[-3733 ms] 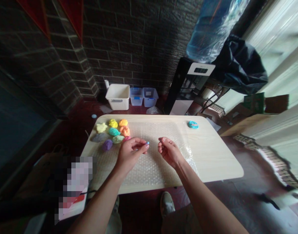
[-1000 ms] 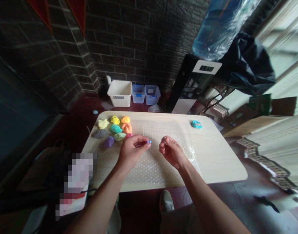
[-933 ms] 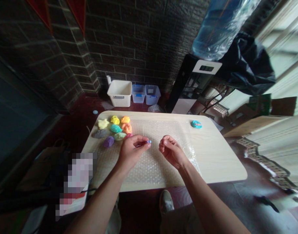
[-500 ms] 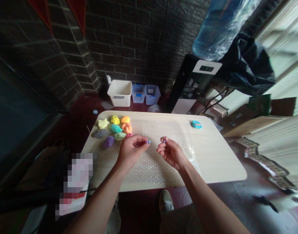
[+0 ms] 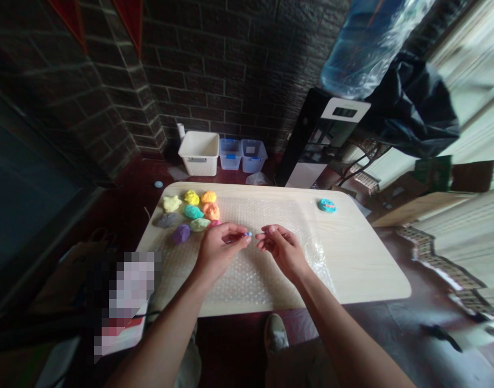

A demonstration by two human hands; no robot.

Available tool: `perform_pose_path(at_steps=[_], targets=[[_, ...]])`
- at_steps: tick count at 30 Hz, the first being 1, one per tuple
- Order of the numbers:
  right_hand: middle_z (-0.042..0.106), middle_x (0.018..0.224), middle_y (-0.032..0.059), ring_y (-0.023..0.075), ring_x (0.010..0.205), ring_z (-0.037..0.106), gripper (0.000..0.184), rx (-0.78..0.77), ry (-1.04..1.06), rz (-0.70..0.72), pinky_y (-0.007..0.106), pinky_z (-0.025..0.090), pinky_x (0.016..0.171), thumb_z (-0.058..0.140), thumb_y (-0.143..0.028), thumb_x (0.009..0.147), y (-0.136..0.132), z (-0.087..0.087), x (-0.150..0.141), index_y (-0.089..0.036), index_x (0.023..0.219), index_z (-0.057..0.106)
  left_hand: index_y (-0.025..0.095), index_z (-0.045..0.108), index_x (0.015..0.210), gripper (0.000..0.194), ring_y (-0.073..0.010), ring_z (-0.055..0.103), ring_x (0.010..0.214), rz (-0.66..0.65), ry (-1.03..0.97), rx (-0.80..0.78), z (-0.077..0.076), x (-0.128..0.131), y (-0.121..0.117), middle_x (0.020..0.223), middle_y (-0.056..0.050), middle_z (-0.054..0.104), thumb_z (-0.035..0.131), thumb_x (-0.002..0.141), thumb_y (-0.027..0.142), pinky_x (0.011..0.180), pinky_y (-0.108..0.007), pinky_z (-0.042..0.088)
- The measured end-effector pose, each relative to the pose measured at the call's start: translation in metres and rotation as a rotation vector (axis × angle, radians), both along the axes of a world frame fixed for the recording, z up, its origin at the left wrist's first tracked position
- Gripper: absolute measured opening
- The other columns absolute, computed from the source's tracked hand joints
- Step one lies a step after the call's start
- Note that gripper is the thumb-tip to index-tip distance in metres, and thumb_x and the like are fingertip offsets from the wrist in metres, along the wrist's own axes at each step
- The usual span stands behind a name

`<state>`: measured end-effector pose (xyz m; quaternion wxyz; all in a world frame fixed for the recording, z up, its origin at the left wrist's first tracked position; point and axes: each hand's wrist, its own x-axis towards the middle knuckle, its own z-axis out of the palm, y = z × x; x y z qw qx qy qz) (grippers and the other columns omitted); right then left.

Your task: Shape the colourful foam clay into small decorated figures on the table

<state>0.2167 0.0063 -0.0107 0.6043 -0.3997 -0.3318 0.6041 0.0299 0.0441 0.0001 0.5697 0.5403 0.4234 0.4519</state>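
Above the bubble wrap (image 5: 247, 280), my left hand (image 5: 217, 247) pinches a tiny light-blue and purple piece of modelling clay (image 5: 249, 234) between thumb and fingertips. Facing it, my right hand (image 5: 286, 252) has thumb and forefinger closed on a small purple bit of clay (image 5: 266, 230), mostly covered by the fingers. A narrow gap separates the two hands. Beyond my left hand lie several clay lumps, among them a purple lump (image 5: 181, 234), a pale green lump (image 5: 200, 224), a teal lump (image 5: 194, 211) and an orange lump (image 5: 211, 211).
The wooden-topped table (image 5: 368, 258) bears a flat blue clay piece with an orange stripe (image 5: 327, 205) at its far right. Behind the table stand a white bin (image 5: 199, 156), two clear blue boxes (image 5: 230, 155) and a water dispenser (image 5: 311, 140). Cardboard (image 5: 436, 202) lies at the right.
A second ago my right thumb and fingers were rubbing together; half a second ago they parted to show a purple bit. Now they hold it closer to my left hand, which stays put.
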Motion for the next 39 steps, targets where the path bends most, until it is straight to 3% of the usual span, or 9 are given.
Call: perform_pose_path(at_steps=[3, 8, 15, 20, 22, 25, 28, 33, 39], targets=[[0.072, 0.072, 0.0008, 0.0113, 0.061, 0.061, 0.020, 0.070, -0.075, -0.048, 0.025, 0.048, 0.062, 0.082, -0.038, 0.086, -0.002, 0.001, -0.006, -0.019, 0.088, 0.078, 0.013, 0.075, 0.093, 0.027, -0.0187, 0.073, 0.077, -0.020, -0.012, -0.006, 0.001, 0.000, -0.001, 0.087, -0.008, 0.078, 0.086, 0.076, 0.030, 0.075, -0.030, 0.058], [0.074, 0.081, 0.0027, 0.0129, 0.070, 0.064, 0.013, 0.074, 0.015, -0.036, 0.026, 0.051, 0.069, 0.082, -0.029, 0.085, -0.005, 0.009, -0.009, -0.019, 0.093, 0.079, 0.013, 0.076, 0.093, 0.029, -0.0168, 0.073, 0.071, -0.043, -0.112, -0.046, 0.006, 0.001, -0.003, 0.085, -0.007, 0.078, 0.087, 0.076, 0.033, 0.070, -0.028, 0.058], [0.074, 0.066, 0.0008, 0.0091, 0.053, 0.063, 0.018, -0.050, 0.142, 0.030, 0.016, 0.049, 0.049, 0.084, -0.033, 0.084, -0.006, 0.015, -0.004, -0.018, 0.085, 0.075, 0.013, 0.075, 0.089, 0.029, -0.0136, 0.070, 0.066, -0.024, -0.178, -0.120, 0.015, 0.003, -0.006, 0.079, -0.005, 0.076, 0.089, 0.073, 0.032, 0.066, -0.025, 0.056], [0.083, 0.097, 0.0085, 0.0169, 0.086, 0.080, 0.026, -0.085, 0.221, 0.060, 0.019, 0.062, 0.075, 0.092, -0.023, 0.073, -0.008, 0.018, -0.001, -0.018, 0.086, 0.071, 0.012, 0.075, 0.090, 0.031, -0.0150, 0.071, 0.069, -0.030, -0.267, -0.155, 0.011, 0.002, -0.005, 0.082, -0.006, 0.077, 0.090, 0.072, 0.033, 0.070, -0.028, 0.058], [0.083, 0.097, 0.0092, 0.0187, 0.086, 0.080, 0.027, -0.108, 0.236, 0.066, 0.022, 0.063, 0.078, 0.092, -0.027, 0.073, -0.008, 0.017, -0.001, -0.018, 0.088, 0.071, 0.012, 0.075, 0.090, 0.031, -0.0154, 0.072, 0.070, -0.034, -0.279, -0.160, 0.009, 0.002, -0.004, 0.084, -0.007, 0.077, 0.091, 0.072, 0.032, 0.071, -0.028, 0.058], [0.080, 0.077, 0.0060, 0.0153, 0.065, 0.075, 0.027, -0.130, 0.229, 0.084, 0.020, 0.060, 0.059, 0.086, -0.040, 0.082, -0.007, 0.015, -0.002, -0.016, 0.085, 0.073, 0.013, 0.075, 0.091, 0.029, -0.0149, 0.071, 0.070, -0.041, -0.279, -0.151, 0.007, 0.001, -0.004, 0.082, -0.006, 0.077, 0.090, 0.074, 0.032, 0.071, -0.028, 0.058], [0.071, 0.064, -0.0001, 0.0086, 0.051, 0.062, 0.027, -0.077, 0.195, 0.059, 0.016, 0.049, 0.048, 0.083, -0.041, 0.086, -0.007, 0.015, -0.003, -0.016, 0.083, 0.075, 0.013, 0.077, 0.092, 0.027, -0.0140, 0.069, 0.068, -0.063, -0.261, -0.145, 0.009, 0.001, -0.004, 0.078, -0.005, 0.076, 0.087, 0.077, 0.034, 0.071, -0.028, 0.057], [0.075, 0.080, 0.0000, 0.0105, 0.071, 0.066, 0.019, 0.037, 0.106, -0.029, 0.022, 0.053, 0.071, 0.090, -0.030, 0.079, -0.009, 0.018, -0.007, -0.021, 0.093, 0.079, 0.012, 0.079, 0.095, 0.029, -0.0150, 0.070, 0.070, -0.096, -0.243, -0.138, 0.015, 0.002, -0.006, 0.082, -0.007, 0.077, 0.085, 0.080, 0.036, 0.072, -0.029, 0.058], [0.081, 0.098, 0.0042, 0.0184, 0.087, 0.072, 0.019, 0.116, -0.148, -0.163, 0.035, 0.056, 0.085, 0.089, -0.029, 0.079, -0.013, 0.018, -0.013, -0.025, 0.097, 0.081, 0.013, 0.079, 0.100, 0.032, -0.0162, 0.071, 0.071, -0.068, -0.208, -0.092, 0.017, 0.003, -0.007, 0.083, -0.007, 0.078, 0.087, 0.077, 0.033, 0.072, -0.029, 0.059]])
